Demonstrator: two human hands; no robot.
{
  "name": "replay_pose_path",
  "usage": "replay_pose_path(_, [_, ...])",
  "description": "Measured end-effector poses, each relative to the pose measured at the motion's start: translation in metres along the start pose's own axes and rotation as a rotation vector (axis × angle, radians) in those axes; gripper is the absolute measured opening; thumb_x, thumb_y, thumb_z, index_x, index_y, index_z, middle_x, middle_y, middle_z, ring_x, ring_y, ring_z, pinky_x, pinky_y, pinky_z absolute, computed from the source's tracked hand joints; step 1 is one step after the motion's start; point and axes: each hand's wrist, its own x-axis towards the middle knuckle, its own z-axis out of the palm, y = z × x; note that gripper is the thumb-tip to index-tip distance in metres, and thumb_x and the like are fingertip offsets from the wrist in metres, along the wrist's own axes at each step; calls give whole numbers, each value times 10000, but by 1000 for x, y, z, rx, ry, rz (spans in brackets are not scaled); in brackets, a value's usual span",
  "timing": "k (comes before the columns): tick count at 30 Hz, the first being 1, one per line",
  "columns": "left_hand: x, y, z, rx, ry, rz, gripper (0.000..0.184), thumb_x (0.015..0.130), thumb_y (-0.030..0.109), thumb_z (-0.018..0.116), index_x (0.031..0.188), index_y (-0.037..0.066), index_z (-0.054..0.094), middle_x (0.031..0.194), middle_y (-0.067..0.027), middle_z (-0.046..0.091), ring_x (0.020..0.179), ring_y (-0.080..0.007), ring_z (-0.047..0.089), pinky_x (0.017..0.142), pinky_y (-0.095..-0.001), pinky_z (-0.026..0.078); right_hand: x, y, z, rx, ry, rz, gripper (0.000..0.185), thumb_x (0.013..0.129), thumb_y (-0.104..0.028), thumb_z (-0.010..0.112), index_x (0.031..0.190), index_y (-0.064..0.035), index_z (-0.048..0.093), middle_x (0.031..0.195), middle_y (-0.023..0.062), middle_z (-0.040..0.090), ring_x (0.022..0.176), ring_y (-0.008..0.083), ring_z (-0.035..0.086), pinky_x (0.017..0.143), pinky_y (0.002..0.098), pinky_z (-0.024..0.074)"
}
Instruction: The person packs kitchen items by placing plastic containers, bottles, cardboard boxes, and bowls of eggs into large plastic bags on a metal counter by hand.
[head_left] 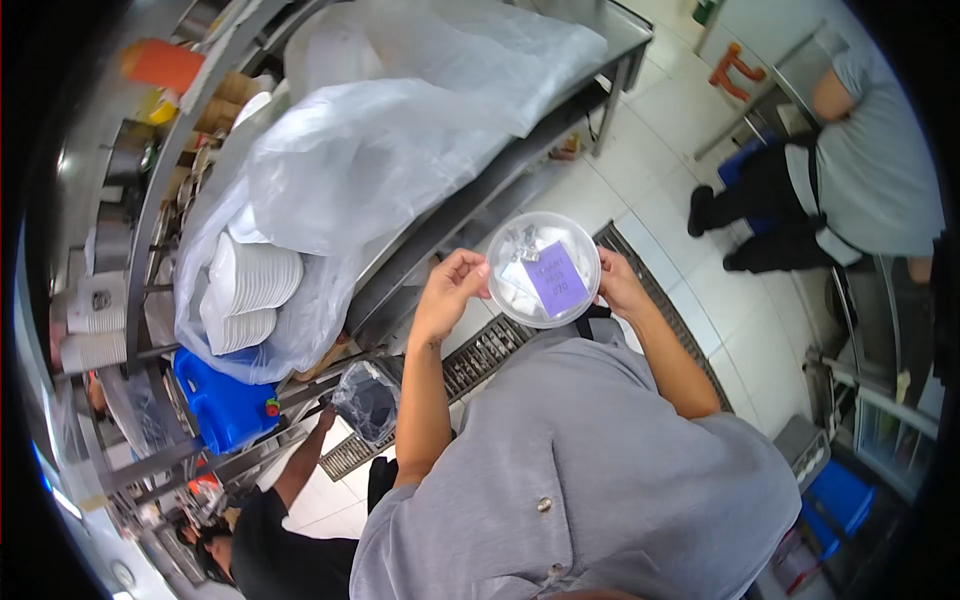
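Observation:
Between my two hands is a round clear plastic tub (505, 302) with white contents and a crumpled silvery piece inside. A purple note (558, 279) with handwriting lies on or just under its top; I cannot tell which. My left hand (458, 290) pinches the tub's left rim between thumb and fingers. On the opposite side, my right hand (622, 285) grips the rim, its fingertips partly hidden behind the tub. The tub is held in front of my chest, above the floor drain grate (480, 358).
A metal table (440, 215) at left carries a large clear plastic sheet (370, 150) over stacked white dishes (250, 280). Below them sits a blue jerrycan (225, 400). One person (880, 150) stands at right; another person in black (290, 545) is at lower left. A lined bin (368, 400) stands nearby.

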Motion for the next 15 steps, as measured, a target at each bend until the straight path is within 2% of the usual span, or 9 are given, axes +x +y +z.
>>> replay_pose_path(2, [-2, -4, 5, -16, 77, 23, 190, 930, 155, 702, 1000, 33, 573, 876, -25, 636, 781, -100, 593, 728, -253, 490, 16, -2, -2, -66, -69, 1, 203, 853, -1, 637, 786, -93, 469, 644, 38, 585, 487, 102, 540, 429, 227, 400])
replay_pose_path(5, [0, 4, 5, -59, 192, 37, 176, 918, 134, 713, 946, 54, 559, 857, -14, 628, 789, -93, 591, 722, -250, 488, 27, -36, 17, -88, -129, 33, 191, 849, 11, 617, 793, -92, 465, 654, 40, 584, 509, 102, 549, 437, 231, 408])
replay_pose_path(7, [-2, -3, 0, -133, 226, 59, 192, 882, 96, 734, 817, 69, 555, 781, 35, 570, 751, -56, 522, 680, -223, 427, 36, -34, 17, -110, -166, 17, 177, 832, 26, 597, 798, -87, 465, 655, 37, 568, 523, 110, 552, 445, 236, 411])
replay_pose_path(9, [-4, -11, -1, -177, 234, 90, 201, 857, 62, 735, 774, 75, 552, 753, 53, 539, 724, -44, 483, 671, -210, 380, 40, -41, 16, -98, -196, 38, 174, 823, 32, 594, 797, -84, 467, 659, 37, 572, 527, 111, 555, 448, 236, 416])
replay_pose_path(13, [-5, -9, -6, -142, 246, 141, 185, 846, 26, 715, 773, 75, 553, 770, 50, 543, 727, -46, 480, 677, -209, 366, 55, -43, 20, -83, -194, 18, 164, 809, 32, 596, 800, -79, 476, 663, 39, 575, 517, 107, 551, 445, 234, 421])
replay_pose_path(15, [0, -4, -8, -298, 296, 199, 172, 845, 4, 695, 772, 70, 554, 794, 38, 549, 735, -55, 486, 688, -214, 379, 59, -45, 19, -71, -176, 35, 150, 803, 21, 593, 802, -75, 479, 660, 44, 579, 493, 108, 537, 440, 230, 417])
